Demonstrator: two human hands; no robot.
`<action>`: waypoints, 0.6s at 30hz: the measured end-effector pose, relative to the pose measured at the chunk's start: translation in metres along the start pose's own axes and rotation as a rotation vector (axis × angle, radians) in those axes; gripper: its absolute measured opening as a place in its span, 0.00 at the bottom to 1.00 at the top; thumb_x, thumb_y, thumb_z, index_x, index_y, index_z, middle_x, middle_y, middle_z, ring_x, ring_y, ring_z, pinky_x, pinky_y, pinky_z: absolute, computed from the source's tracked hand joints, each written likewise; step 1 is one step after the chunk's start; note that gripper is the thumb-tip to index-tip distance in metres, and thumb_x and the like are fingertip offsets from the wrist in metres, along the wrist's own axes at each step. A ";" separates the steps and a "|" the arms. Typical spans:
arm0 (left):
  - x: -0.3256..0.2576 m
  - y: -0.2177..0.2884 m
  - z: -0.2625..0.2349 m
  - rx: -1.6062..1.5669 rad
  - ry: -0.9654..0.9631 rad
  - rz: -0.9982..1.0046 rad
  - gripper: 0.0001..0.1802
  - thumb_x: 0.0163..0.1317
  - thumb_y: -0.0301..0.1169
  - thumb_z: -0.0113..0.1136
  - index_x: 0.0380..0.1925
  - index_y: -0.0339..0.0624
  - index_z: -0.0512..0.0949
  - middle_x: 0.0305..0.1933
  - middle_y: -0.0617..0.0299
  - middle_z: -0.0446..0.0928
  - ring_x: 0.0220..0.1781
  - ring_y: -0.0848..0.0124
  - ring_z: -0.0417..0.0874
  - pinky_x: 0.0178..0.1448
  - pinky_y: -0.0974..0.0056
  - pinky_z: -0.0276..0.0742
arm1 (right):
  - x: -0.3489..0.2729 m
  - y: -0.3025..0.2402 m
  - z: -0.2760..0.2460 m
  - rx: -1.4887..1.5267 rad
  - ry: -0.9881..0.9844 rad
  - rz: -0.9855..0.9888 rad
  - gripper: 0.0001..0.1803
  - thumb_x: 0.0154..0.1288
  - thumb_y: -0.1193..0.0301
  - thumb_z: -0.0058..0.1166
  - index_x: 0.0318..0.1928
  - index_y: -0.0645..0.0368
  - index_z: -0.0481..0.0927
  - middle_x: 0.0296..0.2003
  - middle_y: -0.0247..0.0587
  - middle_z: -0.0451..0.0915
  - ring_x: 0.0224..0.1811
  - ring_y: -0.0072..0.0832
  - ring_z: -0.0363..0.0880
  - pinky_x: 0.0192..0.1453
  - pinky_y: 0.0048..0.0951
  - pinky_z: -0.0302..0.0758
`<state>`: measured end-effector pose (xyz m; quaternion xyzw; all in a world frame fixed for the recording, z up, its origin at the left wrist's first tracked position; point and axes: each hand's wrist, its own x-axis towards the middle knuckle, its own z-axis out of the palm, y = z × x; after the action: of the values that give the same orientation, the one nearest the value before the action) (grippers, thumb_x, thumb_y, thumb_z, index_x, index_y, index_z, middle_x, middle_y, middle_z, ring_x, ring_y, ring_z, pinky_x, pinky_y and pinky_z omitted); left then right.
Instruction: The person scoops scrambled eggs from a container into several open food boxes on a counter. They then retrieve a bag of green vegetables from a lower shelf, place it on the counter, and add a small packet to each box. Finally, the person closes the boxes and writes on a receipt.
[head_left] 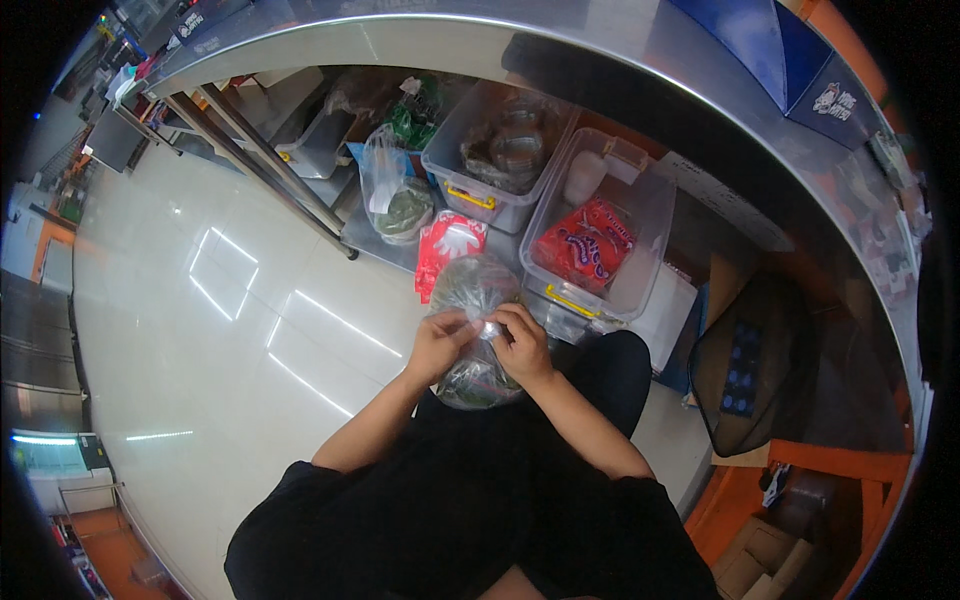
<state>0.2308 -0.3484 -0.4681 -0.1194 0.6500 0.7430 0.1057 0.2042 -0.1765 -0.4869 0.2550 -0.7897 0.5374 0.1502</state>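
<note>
A clear plastic bag (480,385) with dark green contents sits in front of me, near my lap. Its gathered neck is pinched between my two hands. My left hand (440,345) grips the bunched plastic from the left side, fingers closed. From the right, my right hand (520,345) also has its fingers closed on the plastic, close to the left fingertips. The loose upper part of the bag spreads out beyond my hands. What exactly is inside cannot be made out. Just past the bag lies a red packet (450,245) with a white glove picture on it.
Under the steel table (400,40), a shelf holds a clear bin with red packets (590,240), another bin with clear containers (500,150) and a tied bag of greens (405,210). A black mesh cover (750,360) stands at right, above cardboard boxes (760,560).
</note>
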 end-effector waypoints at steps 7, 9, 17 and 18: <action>-0.009 0.023 0.001 0.459 0.252 0.492 0.03 0.58 0.20 0.65 0.31 0.31 0.84 0.34 0.57 0.81 0.37 0.69 0.81 0.41 0.66 0.74 | 0.000 -0.001 0.009 0.048 -0.041 -0.067 0.13 0.55 0.83 0.58 0.43 0.61 0.78 0.43 0.48 0.79 0.45 0.48 0.81 0.48 0.40 0.78; -0.016 0.028 -0.002 0.483 0.224 0.525 0.04 0.60 0.22 0.63 0.32 0.33 0.85 0.34 0.57 0.81 0.38 0.69 0.81 0.43 0.66 0.74 | 0.002 -0.005 0.010 0.096 -0.061 -0.056 0.13 0.56 0.81 0.58 0.44 0.61 0.78 0.44 0.49 0.79 0.47 0.50 0.80 0.51 0.43 0.77; -0.003 -0.004 -0.012 -0.714 -0.081 -0.052 0.16 0.72 0.35 0.53 0.52 0.34 0.74 0.47 0.56 0.78 0.48 0.64 0.78 0.56 0.61 0.73 | 0.000 -0.002 0.007 0.133 -0.144 -0.114 0.14 0.58 0.77 0.59 0.46 0.60 0.76 0.45 0.50 0.78 0.48 0.50 0.79 0.52 0.44 0.76; 0.001 -0.009 -0.015 -0.880 -0.140 -0.070 0.17 0.73 0.35 0.52 0.54 0.33 0.72 0.50 0.55 0.78 0.51 0.64 0.77 0.58 0.60 0.73 | 0.000 0.000 0.006 0.134 -0.158 -0.119 0.14 0.58 0.77 0.59 0.46 0.60 0.76 0.45 0.49 0.78 0.48 0.50 0.79 0.52 0.43 0.76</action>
<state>0.2334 -0.3622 -0.4784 -0.1245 0.2587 0.9511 0.1138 0.2043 -0.1824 -0.4889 0.3525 -0.7447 0.5575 0.1017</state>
